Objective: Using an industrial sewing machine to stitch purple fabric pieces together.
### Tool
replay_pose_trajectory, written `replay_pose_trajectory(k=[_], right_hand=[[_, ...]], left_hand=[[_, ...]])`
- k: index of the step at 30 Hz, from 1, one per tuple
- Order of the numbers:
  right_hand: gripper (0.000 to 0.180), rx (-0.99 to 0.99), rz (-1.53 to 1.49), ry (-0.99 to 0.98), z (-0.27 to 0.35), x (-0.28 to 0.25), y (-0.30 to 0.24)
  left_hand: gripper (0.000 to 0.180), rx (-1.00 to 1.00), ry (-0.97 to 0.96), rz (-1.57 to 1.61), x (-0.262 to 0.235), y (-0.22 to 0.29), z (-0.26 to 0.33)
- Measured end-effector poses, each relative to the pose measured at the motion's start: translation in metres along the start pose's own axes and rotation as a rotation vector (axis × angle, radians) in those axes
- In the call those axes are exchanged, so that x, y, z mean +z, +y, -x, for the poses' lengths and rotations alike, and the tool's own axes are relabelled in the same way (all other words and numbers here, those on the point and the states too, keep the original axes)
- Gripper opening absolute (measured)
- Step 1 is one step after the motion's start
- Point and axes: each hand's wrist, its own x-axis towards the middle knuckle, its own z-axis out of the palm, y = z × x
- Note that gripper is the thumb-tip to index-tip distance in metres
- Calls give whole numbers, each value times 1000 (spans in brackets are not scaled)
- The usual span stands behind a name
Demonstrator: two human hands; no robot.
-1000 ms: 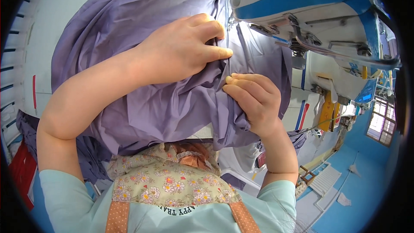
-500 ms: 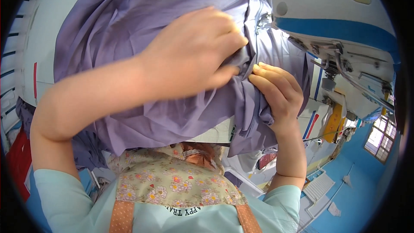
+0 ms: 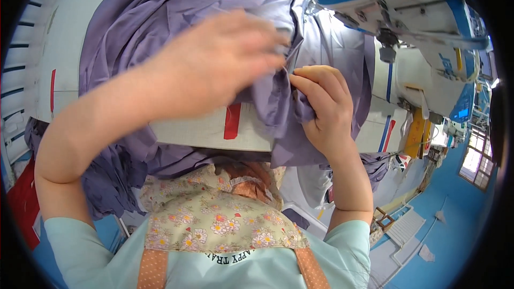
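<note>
Purple fabric [image 3: 176,16] lies in loose folds over the pale sewing table. A folded seam runs through it, up toward the lit needle area of the white and blue sewing machine [image 3: 396,0]. My right hand [image 3: 326,99] is closed on this fabric beside the seam, thumb and fingers pinching a fold. My left hand [image 3: 219,64] is over the fabric, its fingertips close to the same seam. Motion smears its fingers, so whether they grip the cloth cannot be made out.
Red tape [image 3: 232,121] marks the table near its front edge, below my left hand. More purple cloth [image 3: 112,182] hangs off the table at the left. A yellow box-like part [image 3: 415,136] stands at the right, and a white rack [image 3: 405,226] is beyond it.
The fabric's front part has been drawn up and aside, baring table and red tape. Both hands have shifted a little left, the left one blurred. The machine appears higher in view.
</note>
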Motion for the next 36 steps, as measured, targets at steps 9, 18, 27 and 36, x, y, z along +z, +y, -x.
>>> replay_pose_trajectory(k=[9,18,27,36], right_hand=[[18,414,-249,181,29,-16,-8],[27,681,-551,484,38,-42,2],[22,365,97,359,32,-67,16],[20,338,-3,385,36,-57,20]], left_hand=[[33,15,106,-50,-5,23,26],[44,-4,16,-43,49,134,-6],[40,28,83,34,100,168,-59],[36,-100,163,218,49,124,6]])
